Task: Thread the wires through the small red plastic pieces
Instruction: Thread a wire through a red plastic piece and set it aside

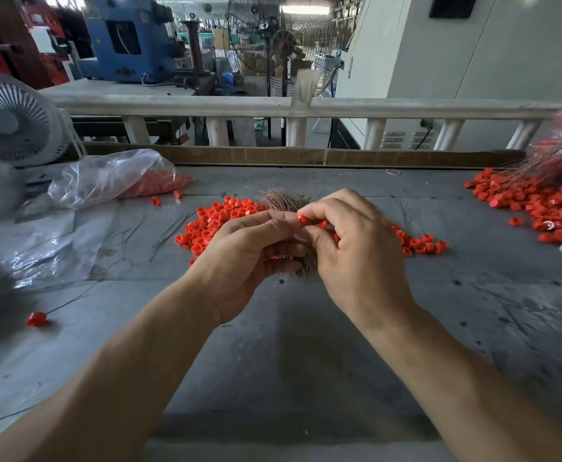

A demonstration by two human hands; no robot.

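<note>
Over the middle of the grey scuffed worktable [306,361], the right hand [356,248] pinches one small red plastic ring [302,220] at its fingertips, while the left hand [249,258] curls round a bundle of thin coppery wires [286,200] above a loose heap of red plastic rings [216,221]. The near edge lies bare, the left side holds crumpled clear plastic bags [106,178], and threaded red pieces [539,201] crowd the right edge. No writing is legible.

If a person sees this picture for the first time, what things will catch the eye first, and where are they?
Probably the two hands meeting at the centre: the right hand pinches one red piece against the left hand, above a bundle of thin wires. Behind them, a heap of red pieces spreads over the grey table. A second red pile, tangled with wires, lies far right.
</note>
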